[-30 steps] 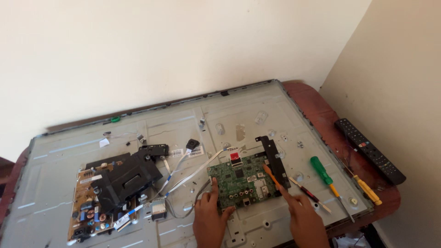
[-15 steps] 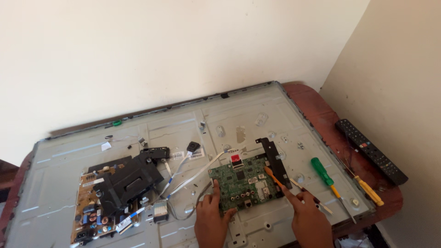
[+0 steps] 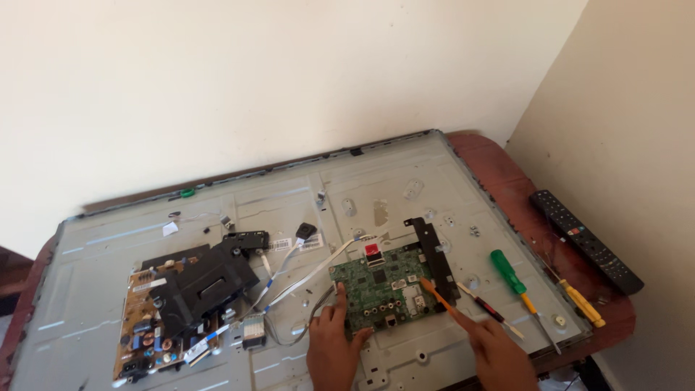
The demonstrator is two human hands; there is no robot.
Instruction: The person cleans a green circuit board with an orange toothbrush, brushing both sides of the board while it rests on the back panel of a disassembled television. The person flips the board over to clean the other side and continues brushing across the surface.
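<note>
A green circuit board (image 3: 384, 288) lies on the grey metal back panel of a flat screen (image 3: 289, 203). My left hand (image 3: 331, 347) rests on the board's left front corner, fingers pressing on its edge. My right hand (image 3: 499, 353) grips a thin orange-handled tool (image 3: 438, 297), whose tip touches the board's right side beside a black bracket (image 3: 433, 253). White flat ribbon cables (image 3: 311, 271) run from the board's left edge toward a second board.
A brown power board under a black cover (image 3: 181, 304) sits at the left. A green screwdriver (image 3: 512, 274), a yellow one (image 3: 579, 300) and a dark-handled tool (image 3: 486, 308) lie at the right. A black remote (image 3: 585, 240) rests on the red-brown table edge.
The view has shifted slightly; both hands stay on the green board, the orange tool still at its right side.
</note>
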